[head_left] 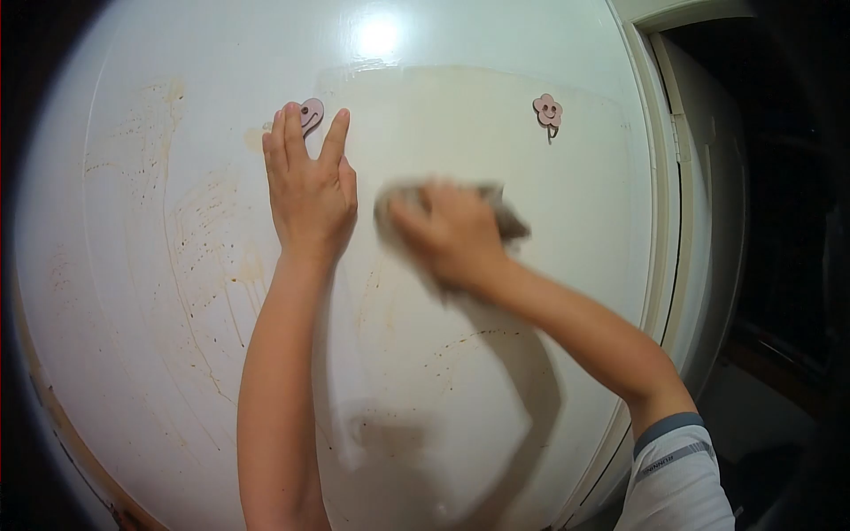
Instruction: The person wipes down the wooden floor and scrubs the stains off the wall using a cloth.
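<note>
My left hand (310, 181) lies against the white wall (496, 398) with its fingers spread, partly over a pink smiling hook (311, 115). To its right, my right hand (452, 226) is blurred by motion and presses a grey-brown cloth (509, 217) on the wall. The cloth sticks out on both sides of the fingers. Brown drips and specks (199, 230) mark the wall to the left of my left hand, and fainter specks (469, 336) show below the cloth.
A pink flower-shaped hook (548, 111) with a smiling face is fixed to the wall at the upper right. A white door frame (662, 203) runs down the right side, with a dark opening beyond it. Arm shadows fall on the lower wall.
</note>
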Tool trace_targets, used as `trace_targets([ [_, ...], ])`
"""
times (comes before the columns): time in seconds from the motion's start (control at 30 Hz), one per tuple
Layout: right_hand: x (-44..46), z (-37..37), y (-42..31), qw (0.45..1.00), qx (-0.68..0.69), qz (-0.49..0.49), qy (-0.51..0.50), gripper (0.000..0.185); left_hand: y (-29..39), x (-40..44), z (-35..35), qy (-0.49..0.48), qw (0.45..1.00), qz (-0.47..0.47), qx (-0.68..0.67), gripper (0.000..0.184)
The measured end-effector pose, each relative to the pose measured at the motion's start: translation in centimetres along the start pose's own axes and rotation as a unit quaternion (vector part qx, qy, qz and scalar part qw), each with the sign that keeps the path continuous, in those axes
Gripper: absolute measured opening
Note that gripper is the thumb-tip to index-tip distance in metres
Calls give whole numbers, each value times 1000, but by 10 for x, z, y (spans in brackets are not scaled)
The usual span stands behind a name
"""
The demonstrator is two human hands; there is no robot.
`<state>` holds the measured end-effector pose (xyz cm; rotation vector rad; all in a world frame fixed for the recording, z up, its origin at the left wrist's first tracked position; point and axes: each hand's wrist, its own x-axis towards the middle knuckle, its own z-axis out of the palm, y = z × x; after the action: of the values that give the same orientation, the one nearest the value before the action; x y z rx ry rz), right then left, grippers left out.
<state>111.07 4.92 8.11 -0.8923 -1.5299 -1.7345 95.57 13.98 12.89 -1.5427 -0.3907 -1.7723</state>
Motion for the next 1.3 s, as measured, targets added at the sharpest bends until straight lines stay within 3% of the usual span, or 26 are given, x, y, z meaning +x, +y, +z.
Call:
trace_targets([
  [0.07,-41,-17,-18,991,25,-114,-64,27,0,-1,-1,1,1000,1,2,44],
  [0.17,-45,-31,9,970,45,-193,-138,28,0,1,-2,1,1000,13,2,45],
  [0.3,24,-20,52,997,-52,46,-40,19,1,0,0,-2,1000,5,1,45],
  [0.43,52,4,32,988,-67,127,51,19,-1,0,0,-5,1000,2,3,47],
  [0.5,27,4,5,998,-35,53,-7,20,-5,-1,4,9,999,-7,-36,48],
  [0.6,-28,-13,-15,989,27,-135,-50,16,-7,-2,6,27,997,-16,-76,51],
  [0.7,-36,-25,26,980,73,-179,-40,21,-10,-3,8,33,997,-12,-72,52],
  [0.83,19,-23,69,997,-54,61,-9,26,-4,1,6,36,997,-22,-66,52],
  [0.87,32,-15,66,996,-56,63,-8,26,-2,2,8,36,997,-19,-68,52],
  [0.93,53,1,52,982,-77,148,87,26,-3,2,8,46,997,-21,-63,50],
  [1.03,31,3,24,995,-36,86,38,26,-4,2,6,49,996,-9,-70,47],
  [1.1,-10,-10,10,999,24,-20,2,25,-7,0,6,45,996,-7,-72,48],
  [1.2,-54,-34,40,995,38,-97,-10,28,-3,0,5,44,997,-7,-71,48],
  [1.3,-26,-43,70,988,-79,124,-42,27,-3,3,8,43,997,-13,-58,46],
])
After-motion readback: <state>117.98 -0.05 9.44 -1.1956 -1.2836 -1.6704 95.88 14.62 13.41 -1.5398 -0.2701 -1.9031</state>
